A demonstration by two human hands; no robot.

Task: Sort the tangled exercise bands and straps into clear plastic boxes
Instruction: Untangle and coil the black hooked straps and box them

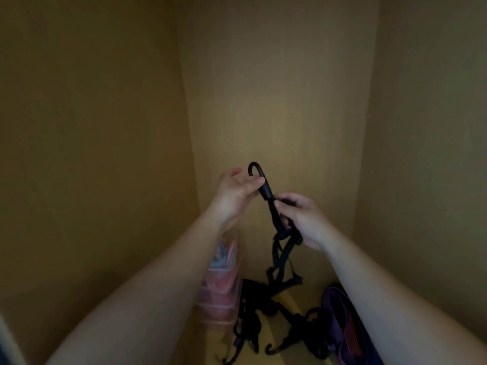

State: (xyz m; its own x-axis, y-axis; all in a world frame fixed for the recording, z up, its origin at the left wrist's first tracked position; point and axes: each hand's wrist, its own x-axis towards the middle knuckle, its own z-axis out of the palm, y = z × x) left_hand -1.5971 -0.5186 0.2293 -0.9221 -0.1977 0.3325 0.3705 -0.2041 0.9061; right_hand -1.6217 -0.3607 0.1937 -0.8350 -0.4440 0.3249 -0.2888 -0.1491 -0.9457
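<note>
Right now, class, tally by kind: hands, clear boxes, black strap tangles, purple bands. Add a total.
Hands: 2 (left hand, right hand)
clear box: 1
black strap tangle: 1
purple band: 1
Total: 5

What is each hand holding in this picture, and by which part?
Both hold one black hooked cord. The left hand pinches the hook end by its collar; the right hand grips the cord just below. The rest hangs tangled.
</note>
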